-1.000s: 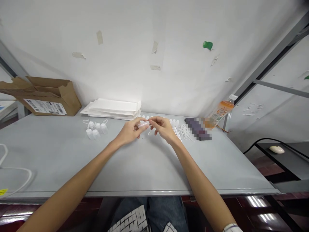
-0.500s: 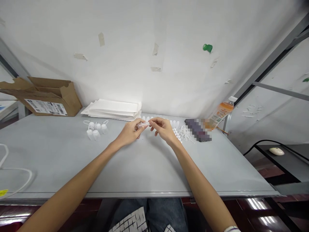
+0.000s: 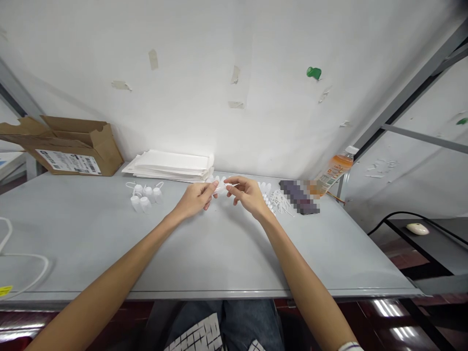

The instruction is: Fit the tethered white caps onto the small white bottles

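My left hand [image 3: 195, 198] pinches a small clear plastic vial [image 3: 219, 185] above the grey table [image 3: 219, 243], near its far side. My right hand [image 3: 246, 193] meets it from the right, fingers closed on a thin white cap piece at the vial's end. Behind my hands stands a row of small white vials [image 3: 265, 187]. A pile of white looped caps [image 3: 281, 201] lies just right of my right hand. A cluster of finished white vials with loops [image 3: 145, 194] sits to the left of my left hand.
A stack of white sheets [image 3: 170, 165] lies at the back by the wall. An open cardboard box [image 3: 66, 144] stands at the back left. An orange drink bottle [image 3: 333, 171] leans at the back right beside a dark flat object [image 3: 298, 196]. A white cable [image 3: 25, 273] curls at the left edge.
My hands have lifted slightly and shifted the vial a little toward the wall; the right fingers have moved along its tip. Nothing else has moved.
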`<state>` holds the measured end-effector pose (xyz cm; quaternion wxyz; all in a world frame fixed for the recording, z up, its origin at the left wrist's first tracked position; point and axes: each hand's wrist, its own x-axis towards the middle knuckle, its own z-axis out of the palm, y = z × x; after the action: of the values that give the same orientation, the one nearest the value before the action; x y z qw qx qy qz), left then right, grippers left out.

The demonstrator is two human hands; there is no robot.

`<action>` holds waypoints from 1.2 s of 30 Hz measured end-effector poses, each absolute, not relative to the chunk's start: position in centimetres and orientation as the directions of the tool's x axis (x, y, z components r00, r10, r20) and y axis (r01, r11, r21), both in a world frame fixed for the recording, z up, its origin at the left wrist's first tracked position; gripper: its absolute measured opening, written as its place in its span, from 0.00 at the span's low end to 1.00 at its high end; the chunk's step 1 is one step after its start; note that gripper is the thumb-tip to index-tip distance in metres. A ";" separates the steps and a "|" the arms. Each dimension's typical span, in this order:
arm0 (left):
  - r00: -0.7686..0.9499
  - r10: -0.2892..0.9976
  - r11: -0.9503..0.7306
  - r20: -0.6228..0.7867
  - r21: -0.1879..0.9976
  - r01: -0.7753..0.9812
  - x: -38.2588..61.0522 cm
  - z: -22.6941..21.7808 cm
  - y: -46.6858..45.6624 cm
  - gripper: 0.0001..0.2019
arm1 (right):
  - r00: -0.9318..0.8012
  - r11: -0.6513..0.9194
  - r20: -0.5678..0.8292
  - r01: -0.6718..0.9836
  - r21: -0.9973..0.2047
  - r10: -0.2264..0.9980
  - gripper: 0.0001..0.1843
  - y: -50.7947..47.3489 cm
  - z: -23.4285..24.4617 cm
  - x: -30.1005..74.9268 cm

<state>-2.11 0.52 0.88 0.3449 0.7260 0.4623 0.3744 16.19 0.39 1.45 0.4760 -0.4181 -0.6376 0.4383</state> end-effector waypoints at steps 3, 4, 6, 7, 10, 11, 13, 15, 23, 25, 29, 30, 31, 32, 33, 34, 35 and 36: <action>0.276 0.936 -0.320 0.219 0.856 0.406 -2.2 0.9 0.6 0.25 | -0.163 0.262 0.243 0.106 -0.959 0.956 0.15 0.4 1.7 16.3; 0.275 0.935 -0.325 0.226 0.854 0.405 -2.2 0.9 0.6 0.25 | -0.146 0.261 0.245 0.101 -0.960 0.959 0.16 0.5 1.8 16.4; 0.276 0.930 -0.340 0.242 0.853 0.397 -2.3 0.7 0.8 0.23 | -0.105 0.271 0.261 0.094 -0.958 0.960 0.18 0.6 2.2 16.7; 0.276 0.928 -0.347 0.251 0.853 0.390 -2.3 0.7 0.8 0.23 | -0.081 0.284 0.277 0.098 -0.954 0.957 0.19 0.7 2.3 17.0; 0.264 0.925 -0.359 0.275 0.861 0.361 -2.4 0.5 1.0 0.20 | 0.007 0.344 0.349 0.162 -0.925 0.937 0.19 0.9 2.8 18.7; 0.256 0.925 -0.360 0.281 0.865 0.350 -2.4 0.5 1.1 0.19 | 0.041 0.362 0.376 0.198 -0.911 0.926 0.19 0.9 2.9 19.5; 0.241 0.926 -0.359 0.290 0.873 0.330 -2.4 0.6 1.1 0.18 | 0.089 0.372 0.415 0.305 -0.877 0.905 0.19 0.9 2.7 21.6; 0.231 0.927 -0.359 0.295 0.877 0.320 -2.4 0.6 1.1 0.17 | 0.103 0.347 0.423 0.417 -0.840 0.900 0.19 0.9 2.2 24.0; 0.247 0.924 -0.361 0.291 0.876 0.319 -2.2 0.4 0.7 0.15 | -0.083 0.295 0.380 0.787 -0.542 0.921 0.10 -0.3 1.6 27.5; 0.248 0.925 -0.358 0.286 0.875 0.326 -2.1 0.5 0.6 0.15 | -0.141 0.301 0.352 0.838 -0.455 0.925 0.08 -0.7 1.7 26.7; 0.251 0.925 -0.360 0.284 0.866 0.347 -2.0 0.6 0.5 0.15 | -0.208 0.292 0.277 0.906 -0.308 0.938 0.07 -1.3 1.6 25.3; 0.254 0.925 -0.362 0.285 0.865 0.349 -2.0 0.6 0.5 0.15 | -0.212 0.282 0.254 0.918 -0.278 0.944 0.07 -1.3 1.5 25.1; 0.256 0.924 -0.363 0.285 0.864 0.348 -2.0 0.6 0.5 0.15 | -0.215 0.271 0.230 0.930 -0.249 0.949 0.06 -1.3 1.4 24.9; 0.258 0.923 -0.364 0.286 0.865 0.346 -2.0 0.6 0.5 0.15 | -0.219 0.263 0.205 0.940 -0.219 0.954 0.06 -1.4 1.4 24.8; 0.259 0.923 -0.365 0.286 0.865 0.344 -2.0 0.6 0.5 0.15 | -0.222 0.256 0.181 0.948 -0.190 0.958 0.07 -1.4 1.3 24.7; 0.261 0.922 -0.365 0.285 0.866 0.343 -2.0 0.6 0.5 0.15 | -0.225 0.250 0.159 0.954 -0.163 0.961 0.07 -1.4 1.3 24.6; 0.262 0.922 -0.366 0.285 0.865 0.343 -2.0 0.6 0.5 0.15 | -0.226 0.245 0.141 0.960 -0.137 0.964 0.07 -1.4 1.3 24.4; 0.264 0.921 -0.367 0.286 0.865 0.343 -2.0 0.6 0.5 0.15 | -0.226 0.240 0.126 0.964 -0.115 0.966 0.08 -1.5 1.3 24.3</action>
<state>-2.00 0.45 0.57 0.3479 0.7149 0.4422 0.4152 24.33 -1.46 1.29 0.0855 -0.6164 -0.7828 0.0064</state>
